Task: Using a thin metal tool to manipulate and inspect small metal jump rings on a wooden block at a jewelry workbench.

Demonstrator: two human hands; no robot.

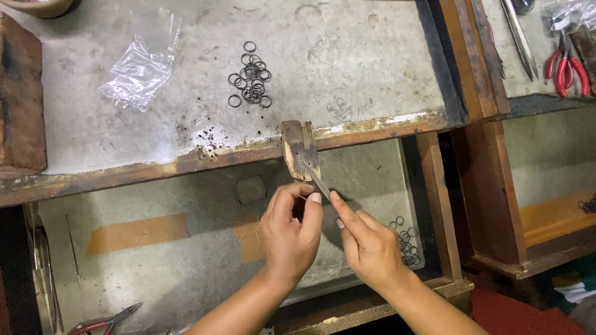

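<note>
Now thin grey file [320, 183], slanted

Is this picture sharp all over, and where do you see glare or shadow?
Head view: the hands, left and right, and the rings on the bench are sharp; the plastic bag shows white glare; light is soft and even, with a faint shadow under the hands in the tray; the corners darken and edges bend slightly.

Crumpled plastic bag [139, 68], red-handled pliers [566, 69], perhaps a brick [20, 99].
</note>
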